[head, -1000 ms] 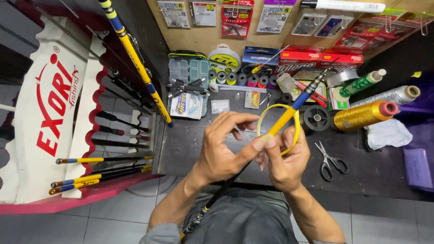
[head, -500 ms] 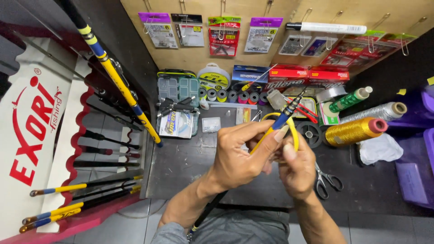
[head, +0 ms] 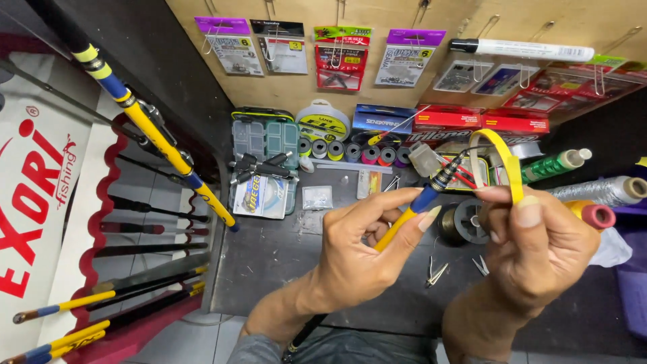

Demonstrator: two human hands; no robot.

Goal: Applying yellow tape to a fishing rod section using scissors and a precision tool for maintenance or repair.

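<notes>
Holding a thin fishing rod [head: 404,219] above the dark table [head: 283,256], the left hand [head: 357,259] has its grip closed round the yellow-and-blue shaft near the tip. The right hand [head: 539,253] pinches a yellow tape loop [head: 507,158]. That rod looks light, springy and fragile at the tip; best held at the thicker wrapped part.

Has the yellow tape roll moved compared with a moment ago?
Yes. The yellow tape roll, in the right hand, has shifted right, away from the rod, toward the thread spools.
</notes>
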